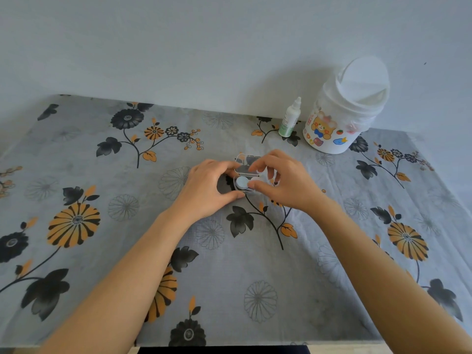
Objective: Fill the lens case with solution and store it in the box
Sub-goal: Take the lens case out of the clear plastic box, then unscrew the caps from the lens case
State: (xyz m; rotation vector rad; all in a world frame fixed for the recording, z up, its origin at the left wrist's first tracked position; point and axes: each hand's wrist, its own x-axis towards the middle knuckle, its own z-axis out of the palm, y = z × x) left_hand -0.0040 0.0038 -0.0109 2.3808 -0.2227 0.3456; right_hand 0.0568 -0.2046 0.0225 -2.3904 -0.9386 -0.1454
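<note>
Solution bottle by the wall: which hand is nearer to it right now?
Right. The right hand is in front of the solution bottle, at the clear box, apart from the bottle. The left hand is on the box's far side.

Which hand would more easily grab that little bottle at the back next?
Probably the right hand. The solution bottle stands upright at the far right, beside the white bin, on that hand's side. The left hand grips the clear box and would have to cross over.
</note>
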